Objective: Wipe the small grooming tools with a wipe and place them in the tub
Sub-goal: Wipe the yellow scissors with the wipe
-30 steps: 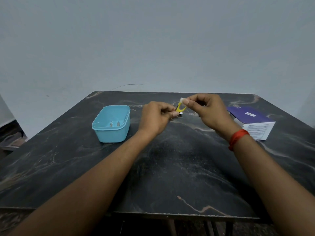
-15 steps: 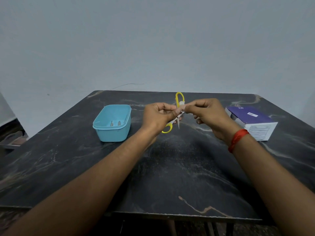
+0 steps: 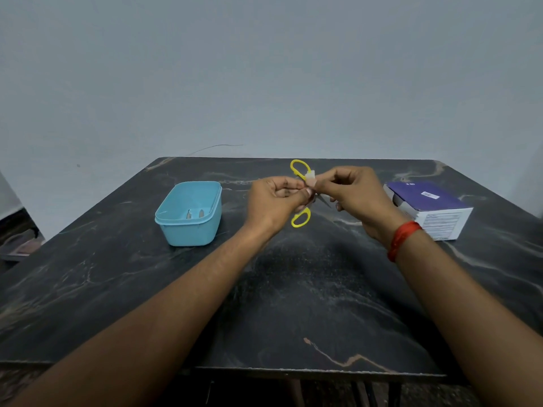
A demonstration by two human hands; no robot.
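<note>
My left hand (image 3: pixel 276 201) and right hand (image 3: pixel 355 198) meet above the far half of the black marble bench (image 3: pixel 293 304), working on a pair of small yellow-handled scissors (image 3: pixel 307 214) held in the air. The fingers of my left hand are curled in tight and grip the scissors near their middle. The 2 yellow loops are spread wide, 1 sticking up past my knuckles and 1 hanging below them. The thumb and fingers of my right hand pinch a small folded white wipe (image 3: pixel 311 177) against the scissors just beside the upper loop, touching my left fingertips. 1 dark blade tip pokes out beneath my right hand, pointing right and down.

To the left, well apart from my hands, the light blue tub (image 3: pixel 188 230) stands open on the bench, with 2 small metal tools (image 3: pixel 194 213) lying inside against its near wall; they are too small to name. On the right, near my wrist with its red thread band (image 3: pixel 402 239), sits a purple and white box (image 3: pixel 432 210). A plain grey wall (image 3: pixel 264 69) rises behind the bench.
</note>
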